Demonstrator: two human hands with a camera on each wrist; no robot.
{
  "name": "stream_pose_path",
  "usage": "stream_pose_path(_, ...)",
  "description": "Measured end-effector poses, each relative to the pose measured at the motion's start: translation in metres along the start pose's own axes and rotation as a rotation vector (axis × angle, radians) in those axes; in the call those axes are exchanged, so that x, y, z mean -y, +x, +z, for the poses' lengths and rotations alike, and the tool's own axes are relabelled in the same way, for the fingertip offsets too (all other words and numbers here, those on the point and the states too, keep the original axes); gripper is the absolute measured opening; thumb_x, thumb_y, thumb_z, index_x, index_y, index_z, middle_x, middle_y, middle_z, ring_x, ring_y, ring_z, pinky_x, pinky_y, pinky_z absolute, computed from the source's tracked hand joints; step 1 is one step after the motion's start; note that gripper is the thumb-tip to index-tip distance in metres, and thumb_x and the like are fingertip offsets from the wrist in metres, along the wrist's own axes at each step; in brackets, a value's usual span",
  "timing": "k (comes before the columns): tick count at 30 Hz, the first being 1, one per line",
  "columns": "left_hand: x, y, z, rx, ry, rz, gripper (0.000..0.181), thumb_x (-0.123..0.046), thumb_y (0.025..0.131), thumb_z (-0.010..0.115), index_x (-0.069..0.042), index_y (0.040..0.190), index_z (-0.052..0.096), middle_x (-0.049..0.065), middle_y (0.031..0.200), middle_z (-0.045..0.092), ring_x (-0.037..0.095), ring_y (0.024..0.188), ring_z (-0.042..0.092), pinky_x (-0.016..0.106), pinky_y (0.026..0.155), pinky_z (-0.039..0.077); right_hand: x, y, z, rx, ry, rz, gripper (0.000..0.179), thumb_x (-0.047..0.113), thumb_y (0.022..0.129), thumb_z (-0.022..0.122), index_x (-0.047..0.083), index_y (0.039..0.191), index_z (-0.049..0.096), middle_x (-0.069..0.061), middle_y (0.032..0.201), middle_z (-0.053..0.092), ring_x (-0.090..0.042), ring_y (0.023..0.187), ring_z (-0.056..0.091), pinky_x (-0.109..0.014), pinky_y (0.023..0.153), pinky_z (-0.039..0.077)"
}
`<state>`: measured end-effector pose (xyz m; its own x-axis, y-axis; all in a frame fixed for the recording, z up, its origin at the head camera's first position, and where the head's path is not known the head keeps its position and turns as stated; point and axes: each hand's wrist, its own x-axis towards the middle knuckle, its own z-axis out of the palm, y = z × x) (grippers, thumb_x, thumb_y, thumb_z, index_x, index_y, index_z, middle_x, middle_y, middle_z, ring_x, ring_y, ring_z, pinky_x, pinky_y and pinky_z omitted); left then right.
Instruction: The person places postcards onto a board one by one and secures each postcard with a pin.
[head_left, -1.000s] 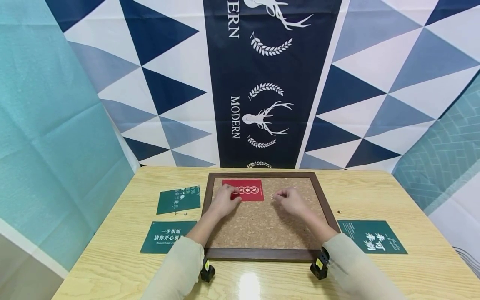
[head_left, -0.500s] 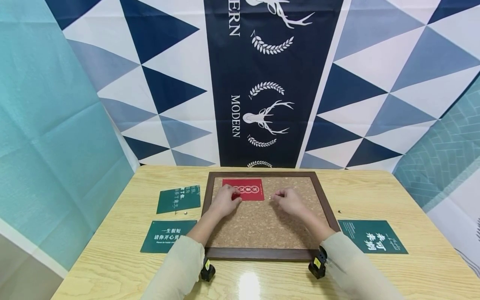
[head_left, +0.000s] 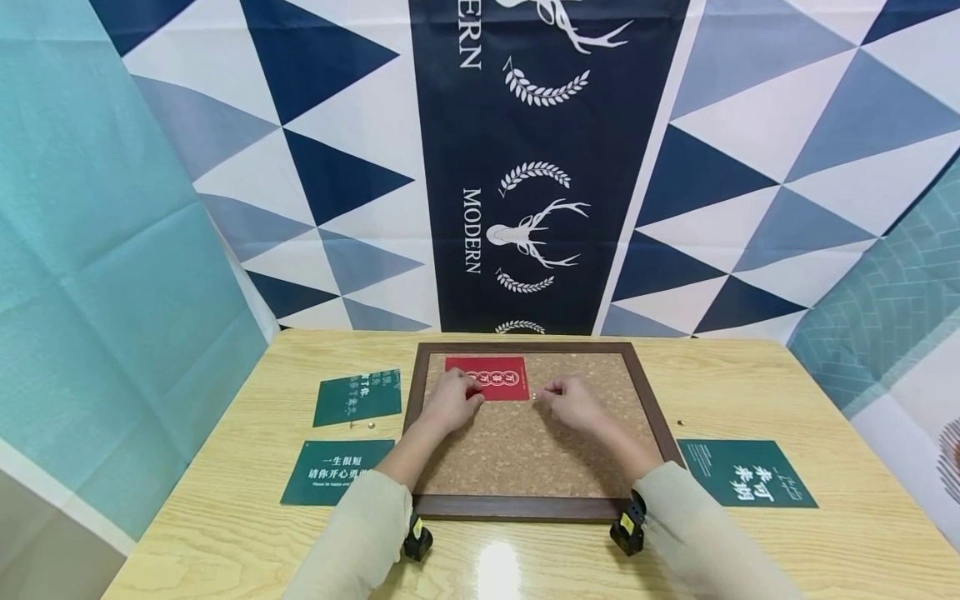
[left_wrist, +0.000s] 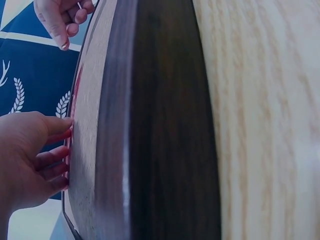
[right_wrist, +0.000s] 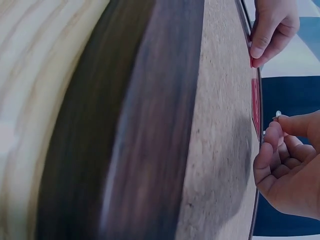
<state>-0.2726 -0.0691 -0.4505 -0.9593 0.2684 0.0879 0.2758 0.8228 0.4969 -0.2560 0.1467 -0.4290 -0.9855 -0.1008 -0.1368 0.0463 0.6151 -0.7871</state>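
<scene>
A red card [head_left: 513, 367] with pale round lettering lies flat on the cork board [head_left: 517, 458], near its far left corner. My left hand [head_left: 452, 402] rests on the card's left part, its fingertips pressing it against the cork and covering some of the print. Just off the card's near right corner, my right hand [head_left: 573, 404] pinches a tiny shiny thumbtack [right_wrist: 278, 114] between thumb and forefinger. In the left wrist view the left hand's fingers [left_wrist: 52, 159] extend to the card, seen edge-on.
A dark wooden frame [head_left: 517, 507] borders the cork. Two green cards [head_left: 357, 400] [head_left: 330, 492] lie on the table to the left, another green card [head_left: 712, 467] to the right. Small tacks [head_left: 371, 426] [head_left: 681, 422] sit near them. A patterned cloth [head_left: 442, 108] hangs behind.
My right hand has moved slightly left, bringing the thumbtack closer to the red card's near right corner. The left hand stays on the card.
</scene>
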Motion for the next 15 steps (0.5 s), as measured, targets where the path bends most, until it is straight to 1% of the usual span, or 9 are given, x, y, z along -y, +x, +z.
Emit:
stream_pose_path(5,-0.0028,0.0000,-0.0001,-0.036,0.009,-0.020,0.018,-0.017,0.089,0.063,-0.007,0.099,0.073,0.011,0.101,0.059,0.025,0.101,0.053,0.038,0.089,0.046,0.0006,0.0032,0.0060,0.006,0.001,0.010,0.019,0.012,0.094,0.053,-0.003,0.095,0.066,-0.002,0.064,0.053,-0.010,0.056,0.046,-0.023,0.050,0.038)
stream_pose_path(8,-0.0044,-0.0001,-0.0001,-0.043,0.005,-0.030,0.016,-0.016,0.089,0.062,-0.006,0.098,0.073,0.010,0.099,0.060,0.024,0.100,0.053,0.038,0.089,0.046,0.0013,0.0040,0.0081,0.015,0.001,0.016,0.020,0.013,0.094,0.053,-0.002,0.095,0.066,-0.001,0.063,0.052,-0.009,0.055,0.045,-0.022,0.049,0.038)
stream_pose_path(11,-0.0047,-0.0002,-0.0004,-0.047,-0.008,-0.027,0.016,-0.014,0.089,0.063,-0.006,0.097,0.073,0.010,0.098,0.060,0.024,0.099,0.053,0.038,0.089,0.046,0.0008,0.0049,0.0091,0.019,0.006,0.018,0.021,0.013,0.094,0.052,-0.003,0.094,0.066,0.000,0.062,0.051,-0.009,0.054,0.045,-0.021,0.048,0.037)
stream_pose_path(15,-0.0041,0.0000,-0.0004,-0.061,-0.019,-0.022,0.015,-0.013,0.088,0.064,-0.006,0.096,0.073,0.009,0.095,0.060,0.023,0.097,0.053,0.037,0.087,0.046,-0.0014,0.0076,0.0108,0.009,-0.017,0.016,0.019,0.012,0.094,0.053,-0.001,0.091,0.067,0.000,0.063,0.051,-0.010,0.055,0.044,-0.022,0.049,0.037)
